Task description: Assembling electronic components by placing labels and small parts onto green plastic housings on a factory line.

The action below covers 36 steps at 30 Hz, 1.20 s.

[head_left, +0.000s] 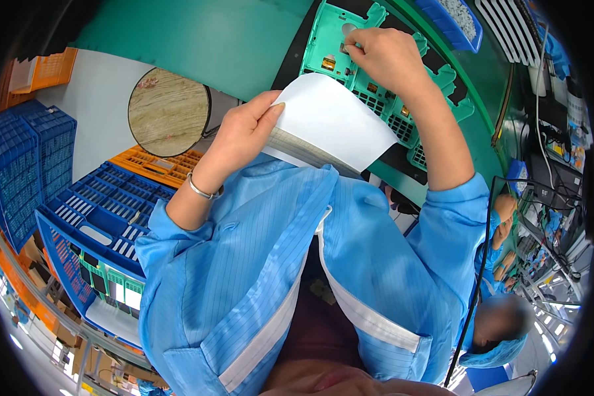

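- The biggest risk I see is the top white sheet (pixel 333 119) sliding off the stack of sheets (pixel 303 150): it is lifted and fanned away from the pile, pinched only at one corner, so a slack grip would let it drop onto the green conveyor surface (pixel 231 46).
- A second risk, as I judge it, is the right hand nudging the green plastic tray (pixel 376 92) off line, since the fingers press on it near its far end while nothing else steadies it.
- The stack leans over the tray's near end, so a slip could cover the slots there.
- My left hand (pixel 241 135) is closed on the stack of sheets, thumb on the top sheet, fingers curled beneath; it holds the pile up between the chest and the tray.
- My right hand (pixel 386 59) reaches out, fingertips bunched together on a small spot at the tray's top; whether they pinch a part I cannot tell.
- The two hands are apart, the sheet between them.
- The tray lies on a dark mat on the conveyor, ahead of me; blue crates (pixel 105 204) sit low to my left.
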Available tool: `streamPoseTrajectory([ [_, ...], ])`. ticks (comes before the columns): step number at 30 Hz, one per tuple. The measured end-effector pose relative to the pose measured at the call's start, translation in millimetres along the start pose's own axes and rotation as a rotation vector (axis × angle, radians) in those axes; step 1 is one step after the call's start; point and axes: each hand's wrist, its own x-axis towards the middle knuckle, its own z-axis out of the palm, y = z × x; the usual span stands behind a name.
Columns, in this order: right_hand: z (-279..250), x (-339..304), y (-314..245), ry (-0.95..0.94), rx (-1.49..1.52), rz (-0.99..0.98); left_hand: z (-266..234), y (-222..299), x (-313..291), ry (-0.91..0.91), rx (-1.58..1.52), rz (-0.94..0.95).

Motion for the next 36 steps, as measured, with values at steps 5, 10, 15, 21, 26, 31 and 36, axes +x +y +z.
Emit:
streamPoseTrajectory([
  [5,5,2,3,0.036,-0.052,-0.044,-3,2,3,-0.018,0.012,-0.017],
  [10,-4,-4,4,0.114,0.007,0.045,-9,1,5,-0.048,-0.056,0.010],
  [15,-57,-22,44,0.529,0.296,0.399,-56,10,20,0.038,-0.495,-0.039],
  [21,-72,-29,145,0.500,0.004,0.522,-92,62,135,0.238,-0.646,0.100],
  [26,-56,-12,175,0.468,-0.081,0.587,-81,57,253,0.239,-0.690,0.050],
  [31,-48,-6,190,0.399,-0.048,0.609,-65,44,319,0.220,-0.690,0.007],
  [36,-49,-13,195,0.475,-0.030,0.528,-53,56,319,0.604,-0.035,0.050],
])
